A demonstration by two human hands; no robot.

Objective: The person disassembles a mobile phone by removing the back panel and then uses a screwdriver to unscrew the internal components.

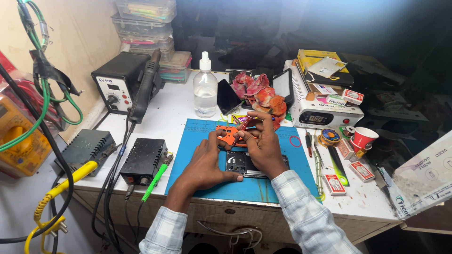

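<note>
An opened dark phone [239,163] lies on a blue work mat [197,141] in front of me. My left hand [209,162] rests on the mat at the phone's left side, thumb against its lower edge and fingers raised toward an orange tray [227,131]. My right hand [263,146] covers the phone's right half and grips a red-handled screwdriver [243,126], its tip pointing down toward the phone's top edge.
A hot-air station [117,82] and two black boxes [143,160] stand at the left with cables. A clear bottle [205,89], a red rag [263,96] and a white heating unit [320,113] sit behind the mat. A red cup [364,138], small boxes and tools lie to the right.
</note>
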